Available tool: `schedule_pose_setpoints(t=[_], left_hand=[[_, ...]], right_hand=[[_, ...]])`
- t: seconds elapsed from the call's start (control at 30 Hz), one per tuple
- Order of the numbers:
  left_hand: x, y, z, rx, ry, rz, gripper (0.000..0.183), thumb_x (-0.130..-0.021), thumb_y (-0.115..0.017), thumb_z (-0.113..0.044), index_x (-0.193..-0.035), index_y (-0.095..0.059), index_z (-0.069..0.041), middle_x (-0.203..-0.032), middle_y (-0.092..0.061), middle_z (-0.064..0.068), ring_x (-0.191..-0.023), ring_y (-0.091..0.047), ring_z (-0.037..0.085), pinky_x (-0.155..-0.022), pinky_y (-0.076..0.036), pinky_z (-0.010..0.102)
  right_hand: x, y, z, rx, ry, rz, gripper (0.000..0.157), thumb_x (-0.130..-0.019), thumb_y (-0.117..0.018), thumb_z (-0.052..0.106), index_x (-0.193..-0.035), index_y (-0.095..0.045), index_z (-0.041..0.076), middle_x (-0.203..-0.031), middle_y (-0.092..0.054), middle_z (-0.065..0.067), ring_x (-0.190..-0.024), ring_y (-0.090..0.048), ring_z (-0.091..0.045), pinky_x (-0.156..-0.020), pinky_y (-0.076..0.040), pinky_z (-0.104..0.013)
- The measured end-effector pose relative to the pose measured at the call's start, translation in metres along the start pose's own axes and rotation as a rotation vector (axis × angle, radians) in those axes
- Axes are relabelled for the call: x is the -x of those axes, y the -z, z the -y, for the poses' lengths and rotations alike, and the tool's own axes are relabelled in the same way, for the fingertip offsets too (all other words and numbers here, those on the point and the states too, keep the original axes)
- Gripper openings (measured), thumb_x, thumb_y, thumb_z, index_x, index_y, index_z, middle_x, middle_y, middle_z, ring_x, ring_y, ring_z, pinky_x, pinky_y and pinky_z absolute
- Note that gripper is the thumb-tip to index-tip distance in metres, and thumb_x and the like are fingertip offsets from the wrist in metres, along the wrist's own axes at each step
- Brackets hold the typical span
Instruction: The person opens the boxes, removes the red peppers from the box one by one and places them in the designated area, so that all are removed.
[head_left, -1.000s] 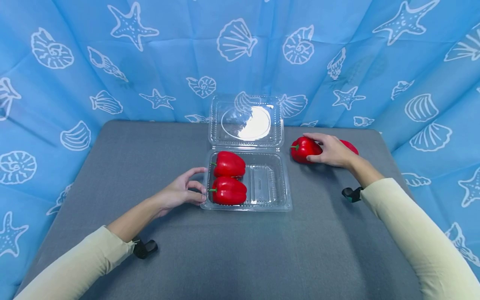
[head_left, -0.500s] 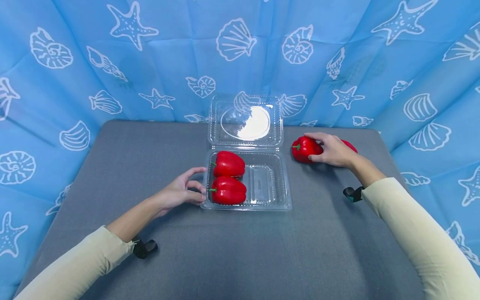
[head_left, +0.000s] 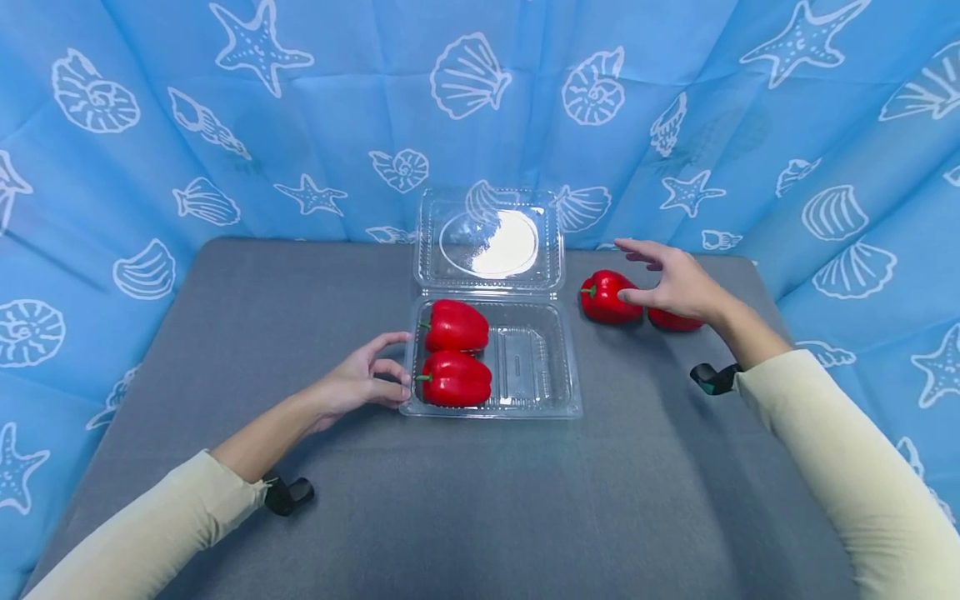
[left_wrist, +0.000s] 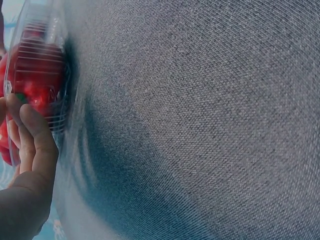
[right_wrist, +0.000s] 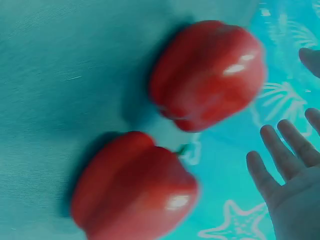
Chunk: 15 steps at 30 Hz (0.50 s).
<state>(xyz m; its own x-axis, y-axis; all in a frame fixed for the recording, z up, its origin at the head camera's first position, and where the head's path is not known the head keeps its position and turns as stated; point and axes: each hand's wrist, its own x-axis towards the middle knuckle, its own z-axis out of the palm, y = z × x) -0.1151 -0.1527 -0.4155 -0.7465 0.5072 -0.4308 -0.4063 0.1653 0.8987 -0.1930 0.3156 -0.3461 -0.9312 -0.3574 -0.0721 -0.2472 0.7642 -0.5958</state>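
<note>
A clear plastic clamshell container (head_left: 536, 367) lies unfolded on the table, its lid (head_left: 435, 267) raised at the back. Two red bell peppers, a rear one (head_left: 457, 326) and a front one (head_left: 456, 379), lie in its left half with stems pointing left. My left hand (head_left: 360, 377) holds the container's left edge; in the left wrist view its fingers (left_wrist: 39, 135) are at the rim. Two more peppers, one (head_left: 611, 297) nearer the container and one (right_wrist: 207, 75) farther right, lie on the table. Above them my right hand (head_left: 678, 283) is spread, palm empty in the right wrist view.
The grey cloth-covered table (head_left: 480, 500) reaches back to a blue curtain (head_left: 337, 100) with white shells and starfish. Black straps, one left (head_left: 288, 496) and one right (head_left: 714, 379), hang at the wrists.
My right hand has released the pepper nearer the container, lifted, and spread its fingers. More of the pepper farther right now shows. My left hand stays at the container's edge.
</note>
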Motion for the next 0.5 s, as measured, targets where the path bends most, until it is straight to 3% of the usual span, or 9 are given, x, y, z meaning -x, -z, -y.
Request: schedule_pose_setpoints(t=[0.23, 0.37, 0.5], left_hand=[[0.000, 0.001, 0.000, 0.002, 0.004, 0.004, 0.081, -0.088, -0.069, -0.001, -0.154, -0.025, -0.016, -0.099, -0.065, 0.011, -0.090, -0.066, 0.023, -0.083, -0.057, 0.037], [0.000, 0.000, 0.000, 0.002, 0.003, 0.006, 0.081, -0.088, -0.069, -0.001, -0.154, -0.025, -0.016, -0.099, -0.065, 0.011, -0.090, -0.066, 0.023, -0.084, -0.056, 0.038], [0.000, 0.000, 0.000, -0.002, 0.009, 0.004, 0.081, -0.088, -0.069, -0.001, -0.154, -0.025, -0.016, -0.100, -0.065, 0.011, -0.091, -0.066, 0.024, -0.084, -0.056, 0.038]], right_hand=[[-0.001, 0.002, 0.026, -0.130, 0.105, -0.008, 0.076, -0.084, -0.078, 0.013, -0.151, -0.042, 0.012, -0.149, -0.047, -0.011, -0.132, -0.048, -0.033, -0.109, -0.038, -0.053], [0.001, -0.007, 0.045, -0.179, 0.144, 0.024, 0.077, -0.082, -0.081, 0.013, -0.150, -0.044, 0.015, -0.144, -0.052, -0.009, -0.129, -0.052, -0.028, -0.103, -0.046, -0.032], [0.002, -0.022, 0.062, -0.189, 0.201, 0.086, 0.082, -0.078, -0.084, 0.015, -0.150, -0.044, 0.014, -0.144, -0.052, -0.009, -0.129, -0.053, -0.029, -0.102, -0.048, -0.036]])
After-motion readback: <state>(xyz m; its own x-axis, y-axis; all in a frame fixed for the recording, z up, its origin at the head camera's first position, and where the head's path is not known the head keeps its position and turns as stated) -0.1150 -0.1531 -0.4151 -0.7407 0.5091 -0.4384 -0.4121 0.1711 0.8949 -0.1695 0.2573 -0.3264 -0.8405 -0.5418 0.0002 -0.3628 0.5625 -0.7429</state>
